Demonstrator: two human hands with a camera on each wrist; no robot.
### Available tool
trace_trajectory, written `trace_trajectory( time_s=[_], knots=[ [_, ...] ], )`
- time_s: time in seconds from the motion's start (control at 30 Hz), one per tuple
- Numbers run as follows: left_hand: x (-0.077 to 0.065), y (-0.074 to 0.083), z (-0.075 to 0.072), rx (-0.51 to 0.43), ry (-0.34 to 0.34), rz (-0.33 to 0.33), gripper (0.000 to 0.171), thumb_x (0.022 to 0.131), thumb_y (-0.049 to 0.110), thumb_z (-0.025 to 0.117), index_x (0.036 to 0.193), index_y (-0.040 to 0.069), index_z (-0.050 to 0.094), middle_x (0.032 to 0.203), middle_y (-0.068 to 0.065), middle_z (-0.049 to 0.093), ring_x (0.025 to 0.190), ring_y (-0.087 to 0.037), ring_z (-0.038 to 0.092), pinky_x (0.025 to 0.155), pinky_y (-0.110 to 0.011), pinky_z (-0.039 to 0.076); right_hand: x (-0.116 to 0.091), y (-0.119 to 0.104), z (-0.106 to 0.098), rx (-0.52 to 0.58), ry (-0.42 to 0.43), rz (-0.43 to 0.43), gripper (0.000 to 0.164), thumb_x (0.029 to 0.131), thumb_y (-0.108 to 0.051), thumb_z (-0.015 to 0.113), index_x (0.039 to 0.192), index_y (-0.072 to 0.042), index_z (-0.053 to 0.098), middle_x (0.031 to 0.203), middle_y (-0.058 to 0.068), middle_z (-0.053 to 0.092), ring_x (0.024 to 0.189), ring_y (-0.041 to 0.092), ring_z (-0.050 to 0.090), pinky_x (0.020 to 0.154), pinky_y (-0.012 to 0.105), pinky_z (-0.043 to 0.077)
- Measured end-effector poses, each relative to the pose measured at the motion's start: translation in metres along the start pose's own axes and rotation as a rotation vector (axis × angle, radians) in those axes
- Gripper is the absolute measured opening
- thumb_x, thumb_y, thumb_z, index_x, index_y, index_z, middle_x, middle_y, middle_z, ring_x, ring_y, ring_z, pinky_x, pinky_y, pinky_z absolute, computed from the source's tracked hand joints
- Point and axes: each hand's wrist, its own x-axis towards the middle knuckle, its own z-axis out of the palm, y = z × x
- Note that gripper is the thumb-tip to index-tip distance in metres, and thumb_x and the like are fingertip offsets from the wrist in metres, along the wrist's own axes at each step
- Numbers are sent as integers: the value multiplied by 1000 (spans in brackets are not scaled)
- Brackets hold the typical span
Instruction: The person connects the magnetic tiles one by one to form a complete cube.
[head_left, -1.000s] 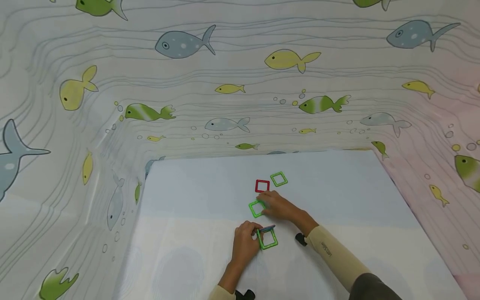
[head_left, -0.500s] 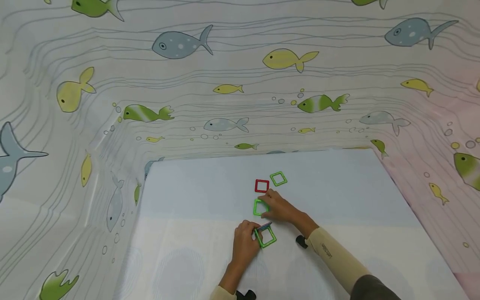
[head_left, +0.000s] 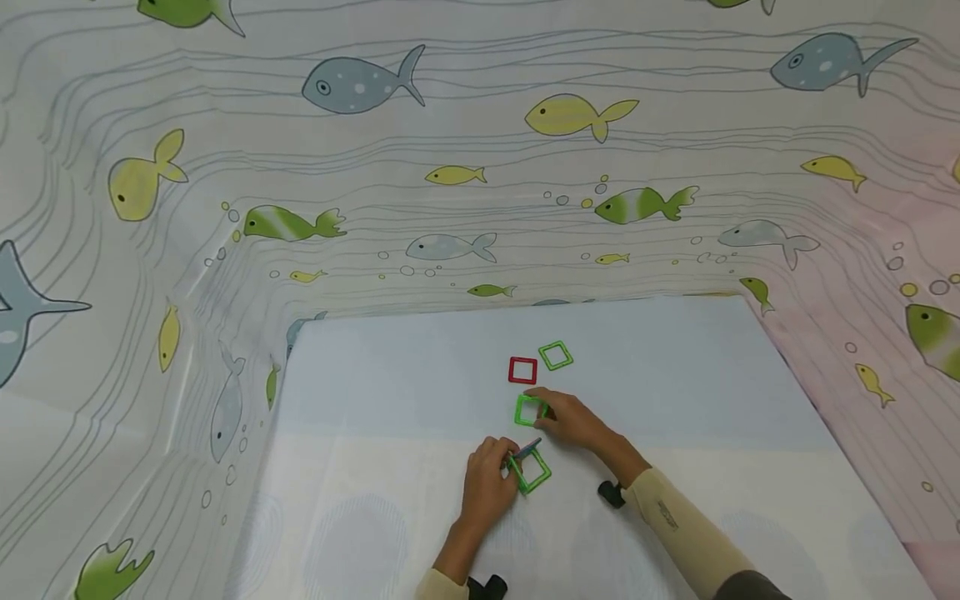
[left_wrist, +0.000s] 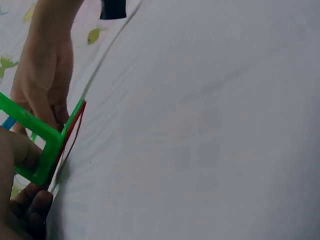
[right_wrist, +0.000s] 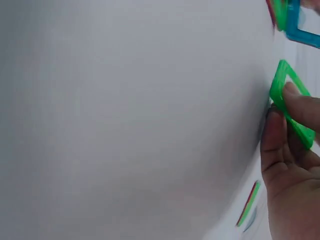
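Note:
My left hand pinches a small joined group of square plastic building frames, fingertips at its left side. A green square frame and a blue square frame show in that group; the left wrist view has a green frame close up between thumb and fingers. Just beyond, my right hand holds a single green square frame by its right side. In the right wrist view, thumb and fingers pinch this green frame, and the blue frame appears above it.
Farther back on the white table lie a red square frame and another green square frame, side by side. Behind the table rises a fish-printed backdrop.
The green frame in my right hand has shifted right and turned to sit squarer. My left hand stays near its place while its joined frames have rotated slightly.

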Motion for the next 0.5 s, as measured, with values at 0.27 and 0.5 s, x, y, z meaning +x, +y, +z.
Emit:
trace_trajectory(
  time_s=[0.27, 0.5],
  knots=[
    [1, -6, -9, -59, -97, 49, 9, 88, 17, 75, 95, 19, 72, 85, 9, 58, 76, -4, 51, 69, -22, 41, -28, 15, -3, 89, 210, 105, 35, 87, -15, 77, 119, -11, 62, 85, -5, 67, 75, 6, 59, 68, 24, 49],
    [3, -18, -22, -169, -279, 57, 21, 90, 9, 72, 106, 21, 72, 104, 6, 65, 90, -6, 60, 80, -25, 51, -54, 18, -9, 143, 369, 117, 20, 86, -13, 78, 104, -10, 70, 85, -2, 72, 77, 9, 66, 68, 25, 53]
  ],
)
